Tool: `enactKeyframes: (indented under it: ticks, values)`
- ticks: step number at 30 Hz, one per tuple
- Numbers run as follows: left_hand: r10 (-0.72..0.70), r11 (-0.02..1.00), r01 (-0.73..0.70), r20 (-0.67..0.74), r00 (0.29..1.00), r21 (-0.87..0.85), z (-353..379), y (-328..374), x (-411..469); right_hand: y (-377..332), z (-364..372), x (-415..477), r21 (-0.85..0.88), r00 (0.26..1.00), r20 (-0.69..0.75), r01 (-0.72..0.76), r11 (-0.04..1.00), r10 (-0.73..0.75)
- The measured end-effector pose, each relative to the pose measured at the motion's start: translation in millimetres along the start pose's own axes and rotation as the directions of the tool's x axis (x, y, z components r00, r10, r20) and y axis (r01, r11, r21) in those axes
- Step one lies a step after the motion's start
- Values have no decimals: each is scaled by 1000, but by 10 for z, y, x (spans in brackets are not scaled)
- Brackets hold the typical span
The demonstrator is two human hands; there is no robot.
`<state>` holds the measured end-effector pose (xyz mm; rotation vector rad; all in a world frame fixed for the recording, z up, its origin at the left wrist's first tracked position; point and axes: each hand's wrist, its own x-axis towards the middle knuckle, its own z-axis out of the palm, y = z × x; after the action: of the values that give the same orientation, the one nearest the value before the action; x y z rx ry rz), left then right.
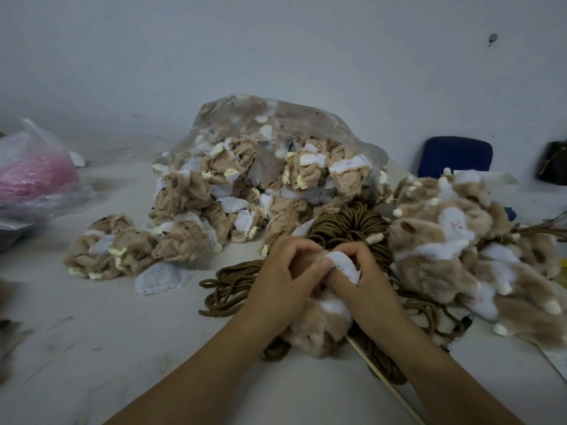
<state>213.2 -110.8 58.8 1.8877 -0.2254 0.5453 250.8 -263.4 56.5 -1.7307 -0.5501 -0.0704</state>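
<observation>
1. Both hands meet over a beige-and-white furry plush toy skin (319, 326), which lies on the pale desk (138, 332) just in front of the person, on top of a bundle of brown cord (349, 222).
2. The left hand (282, 271) has its fingers curled round the top of the skin, thumb pressing toward the middle.
3. The right hand (365, 280) pinches a white flap of the same skin between thumb and fingers (the flap sticks up between the two hands).
4. A thin pale wooden stick (377, 372) runs out from under the skin toward the near edge.
5. Behind the cord stands a clear plastic bag of beige, inside-out skins (260, 154), with a small loose heap of the same (122, 246) to its left.
6. A pile of furry, turned skins (454, 240) lies just right of the hands.
7. A plastic bag of pink material (33, 176) sits far left.
</observation>
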Motion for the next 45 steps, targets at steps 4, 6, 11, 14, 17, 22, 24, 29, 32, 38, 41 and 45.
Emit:
enactKeyframes:
  ticks: [4, 6, 11, 14, 17, 22, 24, 29, 32, 38, 41, 45]
  values:
    - [-114, 993, 114, 81, 990, 0, 2, -16, 8, -2, -28, -1, -14, 999, -18, 30, 999, -30]
    - [-138, 990, 137, 103, 985, 17, 10, -25, -1, -22, -30, 3, -3, 999, 13, 45, 999, -45]
    - [-140, 990, 140, 37, 989, 13, 16, -13, -24, -35, -6, -15, 46, 997, 67, 24, 999, -27]
    - [-99, 994, 99, 8, 995, 36, 40, -1, -39, -10, -10, -33, 21, 996, 84, -1, 1000, -1]
    - [-70, 997, 70, -3, 998, 27, 37, 3, -41, -12, -10, -19, 19, 994, 109, -16, 1000, 14]
    - [-95, 995, 95, -12, 995, 33, 24, -1, -44, 19, -37, 5, -69, 993, 114, -23, 997, 31]
    - [-58, 993, 61, -29, 998, 97, 29, 3, -42, 22, -27, 1, -119, 994, 108, 2, 993, 11]
    - [96, 953, -92, 1, 995, 290, 8, 37, -19, 6, 4, -2, -141, 996, 82, 51, 989, -40]
    - [84, 952, -84, 15, 996, 293, -4, 48, -25, -13, 10, -13, -116, 997, 71, 48, 992, -40]
    - [-44, 986, 28, 94, 995, 164, -8, 85, -32, 10, -3, -16, -139, 995, 99, 20, 990, -6]
    - [-92, 993, 83, 103, 990, 87, 3, 85, -35, 30, -16, -21, -158, 992, 121, -10, 987, 29]
    - [-153, 988, 154, 73, 985, -1, 32, 84, -55, 42, -56, 41, -80, 994, 68, -80, 994, 85]
